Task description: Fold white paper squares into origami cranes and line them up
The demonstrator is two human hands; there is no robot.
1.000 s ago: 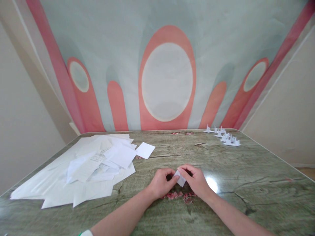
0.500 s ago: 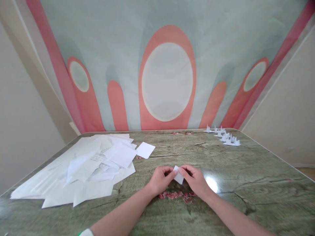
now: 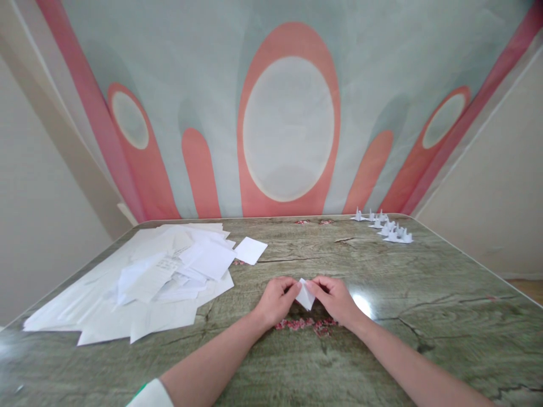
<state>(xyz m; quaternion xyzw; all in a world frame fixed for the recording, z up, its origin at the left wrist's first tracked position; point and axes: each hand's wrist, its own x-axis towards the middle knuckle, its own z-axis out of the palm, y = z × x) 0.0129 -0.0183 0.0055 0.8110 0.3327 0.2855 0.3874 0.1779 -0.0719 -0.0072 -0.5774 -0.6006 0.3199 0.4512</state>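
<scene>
A small folded piece of white paper (image 3: 305, 297) is held between both hands above the middle of the table, its lower point toward me. My left hand (image 3: 278, 299) pinches its left edge between thumb and fingers. On the other edge, my right hand (image 3: 332, 299) pinches it the same way. The paper's upper tip shows between the two thumbs, with a crease down its middle. The curled fingers behind the paper are partly hidden.
A spread pile of white paper sheets (image 3: 161, 319) covers the table's left side. Beside it lies a white paper square (image 3: 251, 250). Several folded white paper figures (image 3: 388, 228) stand at the back right of the wood-patterned table (image 3: 424, 362). A patterned wall (image 3: 220, 51) rises behind.
The small paper looked like a flat diamond; now it stands creased and narrower, pinched on both sides. Both hands keep hold of it. The camera's view has tilted slightly.
</scene>
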